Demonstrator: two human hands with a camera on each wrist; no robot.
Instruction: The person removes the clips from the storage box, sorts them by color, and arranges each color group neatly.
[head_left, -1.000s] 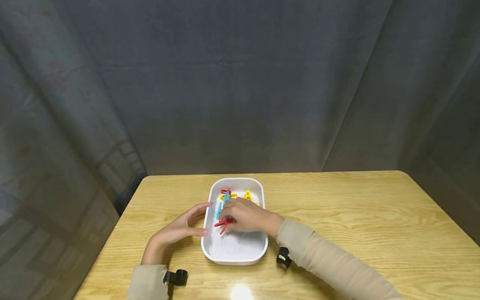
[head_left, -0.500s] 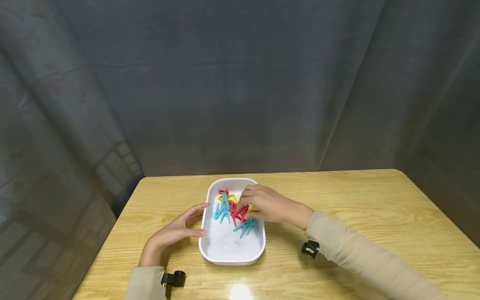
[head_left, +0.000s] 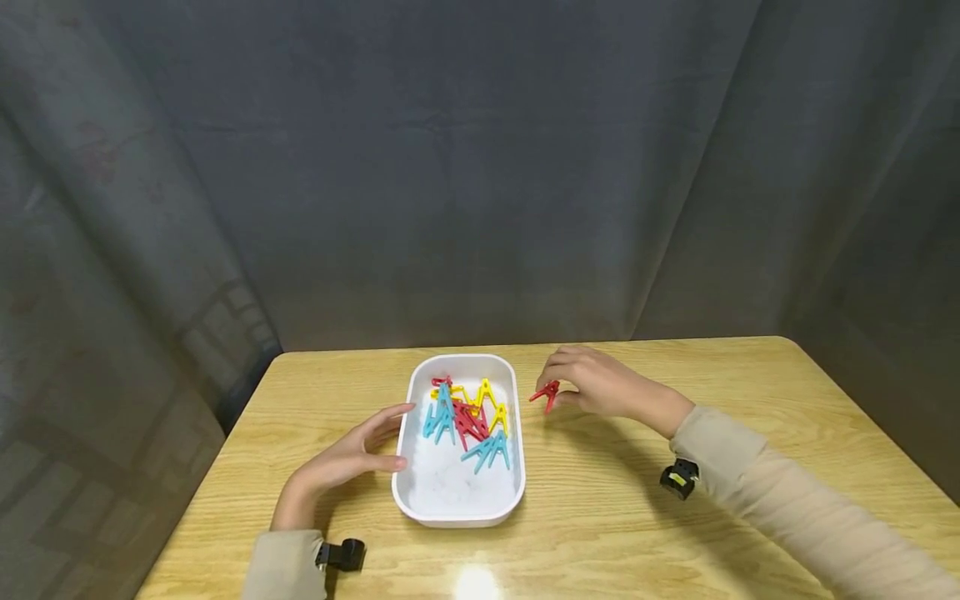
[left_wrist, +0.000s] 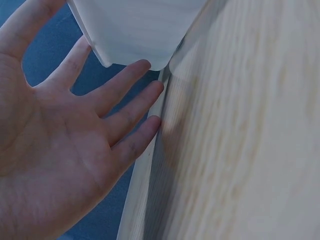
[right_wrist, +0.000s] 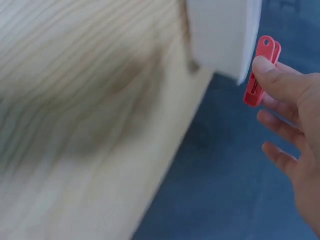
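Note:
A red clothespin [head_left: 550, 392] is pinched between the thumb and fingers of my right hand [head_left: 600, 385], off the right side of a white tray [head_left: 459, 506]. In the right wrist view the same clothespin [right_wrist: 261, 70] shows in full, beside the tray's wall [right_wrist: 222, 37]. My left hand [head_left: 352, 450] rests its spread fingertips at the tray's left rim; the left wrist view shows the straight fingers [left_wrist: 125, 117] near the tray wall [left_wrist: 145, 35]. Inside the tray lie blue clothespins [head_left: 491, 450], red clothespins [head_left: 468, 423] and yellow clothespins [head_left: 498, 418], several of them overlapping.
The tray stands on a wooden table [head_left: 675, 467] that reaches back to a dark grey curtain [head_left: 465, 183]. Bare wood shows to the right of the tray. Black cameras sit on the left wrist [head_left: 343, 555] and the right wrist [head_left: 680, 478].
My right hand has lifted a red clothespin out of the tray and carried it right, past the rim. The left hand has stayed at the left rim.

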